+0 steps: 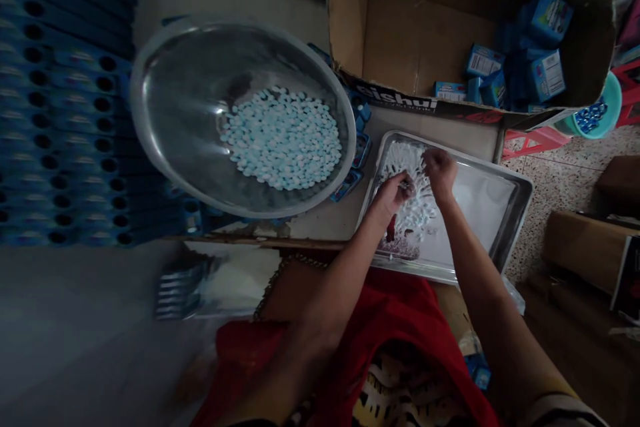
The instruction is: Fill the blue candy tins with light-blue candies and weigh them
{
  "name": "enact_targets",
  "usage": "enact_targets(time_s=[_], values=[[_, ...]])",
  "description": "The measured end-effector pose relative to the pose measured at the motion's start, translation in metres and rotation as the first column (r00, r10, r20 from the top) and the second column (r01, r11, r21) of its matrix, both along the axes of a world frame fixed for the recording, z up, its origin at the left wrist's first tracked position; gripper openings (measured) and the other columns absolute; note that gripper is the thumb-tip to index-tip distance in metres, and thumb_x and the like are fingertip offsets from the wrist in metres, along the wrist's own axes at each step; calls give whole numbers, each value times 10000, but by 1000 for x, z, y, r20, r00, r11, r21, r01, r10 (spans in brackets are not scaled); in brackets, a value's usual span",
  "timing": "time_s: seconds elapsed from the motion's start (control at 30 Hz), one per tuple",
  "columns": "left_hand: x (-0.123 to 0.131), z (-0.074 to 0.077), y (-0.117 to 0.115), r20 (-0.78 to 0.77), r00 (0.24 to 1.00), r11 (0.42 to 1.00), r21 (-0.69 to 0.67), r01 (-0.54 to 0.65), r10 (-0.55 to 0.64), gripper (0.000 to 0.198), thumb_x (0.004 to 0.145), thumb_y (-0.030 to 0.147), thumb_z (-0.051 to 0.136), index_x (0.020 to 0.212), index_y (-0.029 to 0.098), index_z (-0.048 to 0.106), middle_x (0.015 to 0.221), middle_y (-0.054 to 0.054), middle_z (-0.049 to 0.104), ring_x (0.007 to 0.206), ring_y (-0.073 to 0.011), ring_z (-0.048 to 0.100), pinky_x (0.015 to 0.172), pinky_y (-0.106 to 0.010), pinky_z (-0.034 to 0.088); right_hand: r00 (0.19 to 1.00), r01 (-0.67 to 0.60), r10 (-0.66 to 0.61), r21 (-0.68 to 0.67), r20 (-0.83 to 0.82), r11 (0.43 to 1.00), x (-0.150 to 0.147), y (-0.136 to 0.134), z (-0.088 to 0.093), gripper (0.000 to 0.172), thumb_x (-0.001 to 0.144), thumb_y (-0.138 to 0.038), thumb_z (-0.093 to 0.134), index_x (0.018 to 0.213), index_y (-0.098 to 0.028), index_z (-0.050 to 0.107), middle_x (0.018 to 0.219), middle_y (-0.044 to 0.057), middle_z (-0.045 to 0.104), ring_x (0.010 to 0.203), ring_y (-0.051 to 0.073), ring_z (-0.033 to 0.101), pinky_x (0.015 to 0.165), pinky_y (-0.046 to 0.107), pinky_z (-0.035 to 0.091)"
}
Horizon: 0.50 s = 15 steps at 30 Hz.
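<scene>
A shallow metal tray (480,207) lies before me with many small white pieces (425,210) heaped toward its left side. Over that heap my left hand (395,192) is closed, its fingertips pinched together. My right hand (441,172) hovers just to its right with the fingers curled in, slightly blurred. What either hand holds, if anything, is too small to make out. Left of the tray stands a large steel bowl (175,107), tilted in view, with a pile of pale blue and white pellets (285,140) inside.
Rows of blue cartons with dark round holes (60,107) are stacked at the left. Behind the tray is an open cardboard box (400,40) with several small blue boxes (547,77). A turquoise basin (607,107) stands at far right; brown cartons (585,253) sit below it.
</scene>
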<state>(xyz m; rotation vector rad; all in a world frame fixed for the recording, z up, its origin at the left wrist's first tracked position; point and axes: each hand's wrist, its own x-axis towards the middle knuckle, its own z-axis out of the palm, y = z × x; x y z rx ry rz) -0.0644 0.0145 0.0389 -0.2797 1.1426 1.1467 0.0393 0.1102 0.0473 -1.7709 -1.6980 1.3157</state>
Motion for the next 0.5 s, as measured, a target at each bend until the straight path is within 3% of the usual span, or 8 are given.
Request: enact_targets(time_s=[0.07, 0.17, 0.27, 0.33, 0.4, 0.47, 0.5], values=[[-4, 3, -19, -30, 999, 999, -15, 29, -30, 249, 839, 290, 867, 763, 155, 672, 664, 0, 628, 564, -81, 542, 517, -168, 392, 967, -159, 127, 137, 222, 978, -2, 15, -15, 306, 945, -377, 635, 1069, -165, 818, 839, 73, 798, 788, 234, 734, 806, 347, 553], [-20, 12, -63, -140, 985, 995, -34, 95, -99, 318, 756, 383, 950, 793, 150, 737, 639, 12, 613, 559, -79, 514, 509, -174, 354, 852, -393, 299, 148, 431, 908, -6, 22, -30, 257, 968, -312, 638, 1052, -156, 825, 1071, 157, 828, 985, 284, 742, 908, 380, 533], [-40, 25, -99, -369, 910, 982, -80, 170, -188, 449, 848, 596, 839, 758, 172, 721, 594, 22, 549, 524, -92, 456, 509, -215, 318, 816, -432, 325, 133, 478, 892, -1, 14, -33, 190, 929, -260, 656, 989, -158, 804, 1076, 156, 809, 995, 276, 721, 888, 359, 522], [-48, 31, -106, -592, 764, 966, -127, 225, -256, 501, 986, 630, 654, 750, 190, 704, 636, -11, 601, 578, -132, 533, 564, -248, 373, 840, -393, 296, 132, 455, 910, 6, 3, -31, 148, 872, -230, 672, 949, -166, 782, 990, 117, 788, 919, 252, 703, 850, 338, 518], [-50, 36, -98, -800, 487, 927, -220, 305, -350, 432, 1066, 516, 552, 829, 203, 730, 795, -65, 727, 762, -196, 671, 700, -289, 457, 857, -392, 300, 153, 418, 907, 12, -9, -28, 125, 851, -216, 663, 922, -182, 760, 964, 91, 766, 856, 230, 677, 822, 327, 513], [-47, 38, -82, -870, 194, 853, -359, 380, -453, 305, 1083, 387, 536, 989, 211, 766, 977, -115, 794, 975, -267, 729, 846, -341, 483, 832, -485, 380, 199, 404, 851, 12, -17, -27, 124, 868, -193, 637, 920, -193, 749, 1036, 106, 764, 905, 234, 672, 849, 331, 510], [-44, 38, -74, -860, 115, 814, -417, 403, -497, 262, 1078, 341, 541, 1064, 212, 769, 1014, -135, 800, 1034, -296, 732, 886, -364, 479, 802, -544, 427, 214, 417, 812, 10, -20, -27, 138, 879, -172, 619, 925, -193, 748, 1072, 122, 766, 952, 245, 673, 874, 338, 507]])
